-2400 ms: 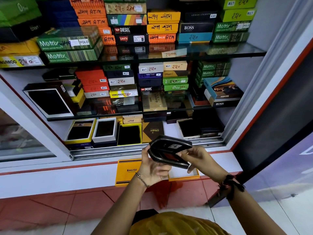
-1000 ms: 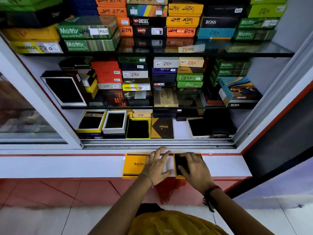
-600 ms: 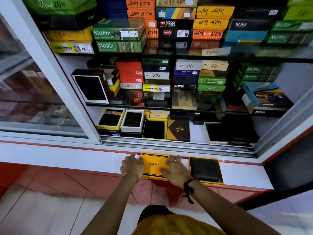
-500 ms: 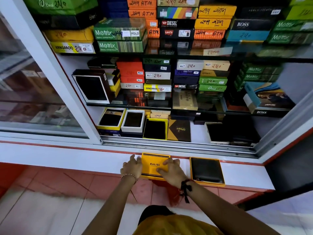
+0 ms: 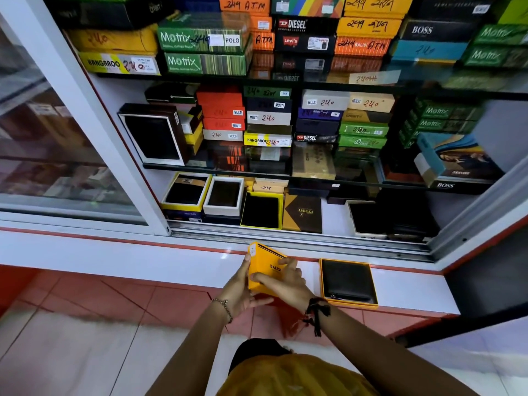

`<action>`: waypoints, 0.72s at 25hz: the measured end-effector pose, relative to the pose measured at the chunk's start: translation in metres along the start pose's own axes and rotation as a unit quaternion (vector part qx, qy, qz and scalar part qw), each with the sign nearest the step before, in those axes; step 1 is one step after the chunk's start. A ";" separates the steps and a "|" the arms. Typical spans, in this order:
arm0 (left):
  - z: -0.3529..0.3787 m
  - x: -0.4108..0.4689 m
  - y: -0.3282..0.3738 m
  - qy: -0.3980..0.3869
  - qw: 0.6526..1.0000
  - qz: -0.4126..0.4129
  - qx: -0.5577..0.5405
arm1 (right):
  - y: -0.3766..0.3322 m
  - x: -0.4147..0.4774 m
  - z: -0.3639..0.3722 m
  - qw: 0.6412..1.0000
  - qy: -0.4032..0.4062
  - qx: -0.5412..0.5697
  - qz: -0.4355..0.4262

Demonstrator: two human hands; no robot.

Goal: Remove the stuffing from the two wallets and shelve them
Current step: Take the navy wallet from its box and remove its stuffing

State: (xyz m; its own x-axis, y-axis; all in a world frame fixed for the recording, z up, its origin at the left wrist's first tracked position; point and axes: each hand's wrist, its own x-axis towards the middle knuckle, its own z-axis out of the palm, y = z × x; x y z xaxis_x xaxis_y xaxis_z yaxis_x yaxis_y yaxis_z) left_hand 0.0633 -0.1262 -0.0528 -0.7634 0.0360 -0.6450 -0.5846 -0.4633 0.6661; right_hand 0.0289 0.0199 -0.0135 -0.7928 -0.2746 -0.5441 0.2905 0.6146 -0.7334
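A black wallet [image 5: 347,281] lies in an open yellow box tray [image 5: 349,304] on the white ledge [image 5: 143,264] in front of the display cabinet. Left of it, both hands hold a yellow lid marked BALISI [image 5: 264,267], tilted up off the ledge. My left hand [image 5: 238,292] grips its left edge and underside. My right hand [image 5: 283,281] rests on its top face with fingers spread. No second wallet can be picked out among the boxes.
The cabinet's sliding glass door [image 5: 57,138] is pushed left, leaving the shelves open. Glass shelves hold several stacked wallet boxes; the bottom shelf has open boxes [image 5: 261,210] and a brown box [image 5: 303,212]. A metal door track [image 5: 285,238] runs along the ledge.
The wallet went from both hands into the yellow tray on the ledge. Both hands then moved left onto the yellow lid and have now lifted and tilted it up.
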 end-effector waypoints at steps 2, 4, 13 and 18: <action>0.003 -0.003 -0.002 0.004 0.999 -0.011 -0.041 | 0.003 -0.003 -0.004 0.998 -0.011 0.054 -0.010; -0.002 -0.006 -0.002 0.030 0.997 0.000 -0.075 | 0.011 -0.005 -0.010 0.990 -0.026 0.140 -0.017; -0.007 -0.004 0.007 0.231 0.946 0.159 0.163 | 0.066 0.002 -0.025 0.939 0.068 0.336 -0.013; -0.006 0.005 0.000 0.303 0.830 0.232 0.406 | 0.063 0.007 -0.016 0.994 0.055 0.077 -0.050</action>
State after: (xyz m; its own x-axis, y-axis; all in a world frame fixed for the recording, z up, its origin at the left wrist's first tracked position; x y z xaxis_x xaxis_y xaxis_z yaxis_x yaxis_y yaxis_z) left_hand 0.0611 -0.1309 -0.0588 -0.8239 -0.5450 -0.1553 -0.4469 0.4562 0.7695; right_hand 0.0331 0.0686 -0.0573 -0.8732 -0.2401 -0.4241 0.2800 0.4650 -0.8399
